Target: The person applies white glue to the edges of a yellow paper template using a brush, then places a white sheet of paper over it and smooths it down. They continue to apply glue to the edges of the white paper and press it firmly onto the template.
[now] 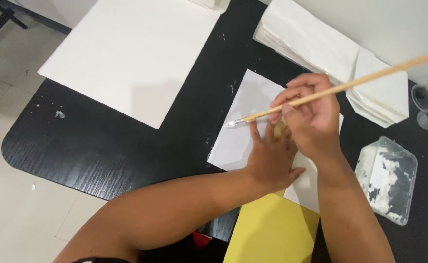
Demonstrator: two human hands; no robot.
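Observation:
My right hand [311,114] grips a long wooden-handled brush [370,79], its glue-wet tip resting at the left edge of a white sheet of paper [245,122] on the black table [92,141]. Just below it, my left hand [272,158] lies flat on that sheet and holds it down, crossing under my right wrist. A yellow sheet [272,229] lies under the white one and sticks out toward me.
A large white sheet [131,53] covers the table's far left. A stack of folded white paper [331,53] lies at the far right. A clear plastic tub of white paste [387,178] and a small clear cup [426,104] stand at the right edge.

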